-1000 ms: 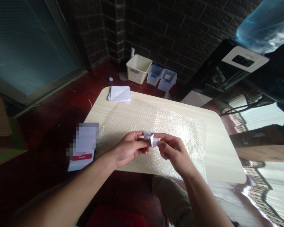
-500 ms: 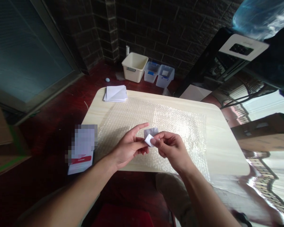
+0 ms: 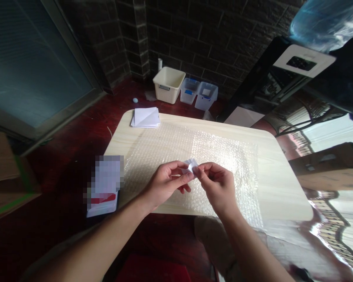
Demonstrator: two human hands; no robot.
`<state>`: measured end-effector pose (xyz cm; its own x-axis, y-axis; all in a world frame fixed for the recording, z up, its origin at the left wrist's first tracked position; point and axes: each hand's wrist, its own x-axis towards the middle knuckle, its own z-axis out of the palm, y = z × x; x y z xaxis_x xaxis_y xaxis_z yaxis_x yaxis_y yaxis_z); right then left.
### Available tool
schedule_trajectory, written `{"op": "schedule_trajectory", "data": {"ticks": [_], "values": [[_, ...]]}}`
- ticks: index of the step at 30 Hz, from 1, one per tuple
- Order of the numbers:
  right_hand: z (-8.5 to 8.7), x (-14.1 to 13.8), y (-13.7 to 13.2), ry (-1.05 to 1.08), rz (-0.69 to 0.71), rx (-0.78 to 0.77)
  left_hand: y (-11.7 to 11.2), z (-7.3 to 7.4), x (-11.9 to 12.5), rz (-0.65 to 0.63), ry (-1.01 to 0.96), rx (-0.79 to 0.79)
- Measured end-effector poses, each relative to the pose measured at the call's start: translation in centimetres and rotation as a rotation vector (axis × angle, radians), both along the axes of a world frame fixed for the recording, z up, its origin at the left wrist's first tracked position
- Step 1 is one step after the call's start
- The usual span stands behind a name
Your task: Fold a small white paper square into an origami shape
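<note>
Between my two hands is a small piece of folded white paper [image 3: 190, 165], held above the bubble wrap. My left hand [image 3: 166, 182] pinches its left side, thumb on the near face and fingers partly behind it. My right hand [image 3: 217, 182] grips the right edge between thumb and curled index finger. The thumbs lie close together over the paper and cover part of its folds. Under both hands the clear bubble wrap [image 3: 164, 145] spreads across the pale wooden table [image 3: 285, 184].
A stack of white paper sheets [image 3: 146, 117] lies at the table's far left corner. Left of the table is a phone-like screen [image 3: 102, 207], partly blurred out. Beyond the table a cream basket [image 3: 168, 88] and two clear plastic bins [image 3: 206, 98] stand by the brick wall.
My left thumb and index finger have moved in onto the paper; the index was stretched out before. The paper's raised flap now looks folded differently. The view has shifted slightly.
</note>
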<state>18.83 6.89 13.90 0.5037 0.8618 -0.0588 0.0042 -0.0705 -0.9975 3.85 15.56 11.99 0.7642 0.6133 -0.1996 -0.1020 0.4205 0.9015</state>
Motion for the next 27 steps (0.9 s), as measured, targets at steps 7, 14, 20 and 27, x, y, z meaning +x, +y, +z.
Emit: {"op": "schedule_trajectory", "data": {"ticks": [7, 14, 20, 27], "values": [[-0.1, -0.3, 0.1, -0.039, 0.04, -0.063, -0.2, -0.4, 0.4, 0.086, -0.013, 0.058], [-0.1, -0.1, 0.2, 0.029, 0.049, -0.106, 0.1, -1.1, 0.3, 0.326, 0.112, 0.298], [-0.3, 0.5, 0.2, -0.081, -0.038, -0.035, 0.4, -0.9, -0.1, 0.242, 0.094, 0.474], [0.0, 0.2, 0.2, 0.092, 0.144, -0.115, 0.4, -0.8, 0.2, 0.256, 0.003, 0.191]]}}
